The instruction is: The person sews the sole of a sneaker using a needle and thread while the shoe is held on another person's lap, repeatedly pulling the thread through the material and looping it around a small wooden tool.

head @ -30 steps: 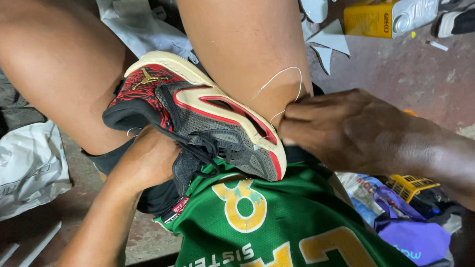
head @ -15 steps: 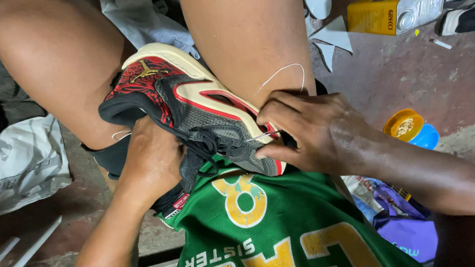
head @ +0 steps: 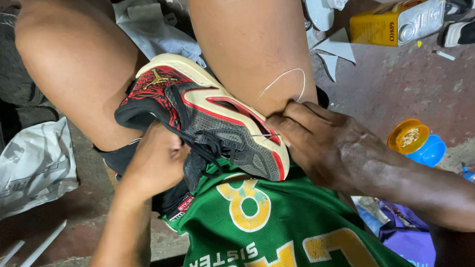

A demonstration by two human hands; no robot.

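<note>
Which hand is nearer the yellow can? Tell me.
Right. The right hand pinches a needle at the sneaker's sole edge, below the yellow can. The left hand grips the sneaker from underneath, farther away.

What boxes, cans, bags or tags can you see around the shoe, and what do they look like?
Yellow tin: top right on the floor, lying on its side, rectangular, silver top with a round cap.
Round tub: right of the right hand, blue, with an orange lid.
Purple bag: lower right, crumpled.
White plastic bag: lower left, wrinkled.
Small tag: below the left hand, red and white.
</note>
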